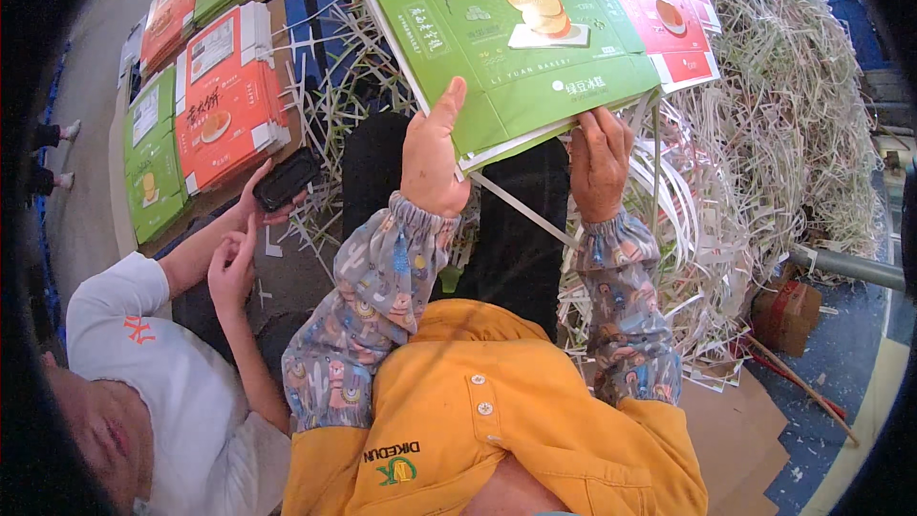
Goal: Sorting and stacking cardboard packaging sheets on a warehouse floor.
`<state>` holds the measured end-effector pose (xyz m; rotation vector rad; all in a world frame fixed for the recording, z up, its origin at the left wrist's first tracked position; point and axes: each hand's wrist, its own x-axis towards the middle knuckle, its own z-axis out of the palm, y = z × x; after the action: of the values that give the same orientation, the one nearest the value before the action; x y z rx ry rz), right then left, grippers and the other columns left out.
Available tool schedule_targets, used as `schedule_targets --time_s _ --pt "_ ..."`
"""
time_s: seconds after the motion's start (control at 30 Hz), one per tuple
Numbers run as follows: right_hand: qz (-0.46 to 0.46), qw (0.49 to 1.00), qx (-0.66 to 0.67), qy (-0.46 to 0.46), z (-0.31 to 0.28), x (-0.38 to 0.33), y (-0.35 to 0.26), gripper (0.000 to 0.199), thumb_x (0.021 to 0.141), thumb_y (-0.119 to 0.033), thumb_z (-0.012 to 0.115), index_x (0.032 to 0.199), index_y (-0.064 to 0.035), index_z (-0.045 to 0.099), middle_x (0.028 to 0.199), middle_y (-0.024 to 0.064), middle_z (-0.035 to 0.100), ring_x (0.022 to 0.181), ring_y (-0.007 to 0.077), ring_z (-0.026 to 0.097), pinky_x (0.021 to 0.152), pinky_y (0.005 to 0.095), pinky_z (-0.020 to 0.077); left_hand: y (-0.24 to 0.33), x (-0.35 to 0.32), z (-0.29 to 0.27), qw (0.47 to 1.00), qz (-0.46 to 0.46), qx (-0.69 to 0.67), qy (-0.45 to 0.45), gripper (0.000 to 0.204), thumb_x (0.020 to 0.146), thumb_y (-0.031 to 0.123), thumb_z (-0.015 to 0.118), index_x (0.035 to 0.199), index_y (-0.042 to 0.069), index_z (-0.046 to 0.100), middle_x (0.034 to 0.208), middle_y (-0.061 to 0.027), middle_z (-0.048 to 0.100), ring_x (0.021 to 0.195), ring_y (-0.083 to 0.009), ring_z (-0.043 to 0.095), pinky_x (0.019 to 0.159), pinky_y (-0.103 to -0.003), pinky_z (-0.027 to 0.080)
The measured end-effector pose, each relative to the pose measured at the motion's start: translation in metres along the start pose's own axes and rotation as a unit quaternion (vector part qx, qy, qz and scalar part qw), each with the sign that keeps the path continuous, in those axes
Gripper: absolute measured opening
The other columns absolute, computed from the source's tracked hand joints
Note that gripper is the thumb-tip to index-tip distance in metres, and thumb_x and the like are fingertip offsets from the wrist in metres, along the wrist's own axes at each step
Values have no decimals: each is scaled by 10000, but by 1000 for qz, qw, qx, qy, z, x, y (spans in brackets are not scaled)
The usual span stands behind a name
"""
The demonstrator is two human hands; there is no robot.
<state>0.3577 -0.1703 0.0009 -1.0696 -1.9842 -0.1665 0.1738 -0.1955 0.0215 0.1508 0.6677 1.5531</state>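
Observation:
A stack of flat printed carton sheets [516, 38], green with a red panel at its right, is held up in front of me at the top middle. My left hand [435, 155] grips its near left corner, thumb lying on the green face and the other fingers hidden underneath. At the near edge, right of the middle, my right hand [600, 164] is closed on the sheets with its fingers bent over the border. Patterned sleeve covers reach down both my forearms. A few thin paper strips hang below the stack between my hands.
Stacks of red carton sheets [229, 100] and green carton sheets [153, 158] lie at the left. Close by sits a co-worker in a white shirt [181, 373], holding a black phone [287, 180]. Shredded paper strips [783, 105] heap at the right, near a metal pipe [850, 268] and a wooden stick [807, 392].

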Motion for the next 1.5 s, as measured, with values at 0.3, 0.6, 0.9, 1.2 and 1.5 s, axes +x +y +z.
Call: schedule_targets --time_s 0.3,0.6,0.9,1.2,1.5 --pt "-96 995 -11 -38 -8 17 8 240 642 4 612 870 -66 590 898 40 530 841 231 476 742 340 358 2 2 -9 1000 24 8 5 311 842 189 508 1088 5 466 1003 -77 551 872 -177 559 759 -295 458" --pt "-149 964 59 -214 -20 31 5 158 635 -153 637 655 -66 507 692 65 438 676 247 444 616 350 319 1 3 -20 997 60 42 28 272 840 147 509 1056 -18 501 985 -75 560 855 -156 552 726 -269 454" --pt "-114 928 54 -350 -20 25 -12 172 687 -164 620 762 -34 536 716 88 535 714 285 517 654 373 401 -2 10 -30 995 66 77 5 255 834 120 516 1048 -17 505 973 -73 565 824 -145 556 716 -258 455" --pt "-112 943 119 -289 1 7 -38 207 708 -195 621 866 -67 583 805 65 584 805 244 545 720 349 406 -10 7 -24 992 24 125 -21 240 799 66 550 1020 -22 515 939 -77 578 796 -135 559 701 -246 457" --pt "-149 944 121 -268 -7 7 -37 137 706 -214 614 688 -86 566 780 40 559 757 231 524 707 371 378 -4 10 -18 992 26 124 -21 253 755 23 583 996 -29 525 922 -92 583 782 -149 572 687 -260 470"
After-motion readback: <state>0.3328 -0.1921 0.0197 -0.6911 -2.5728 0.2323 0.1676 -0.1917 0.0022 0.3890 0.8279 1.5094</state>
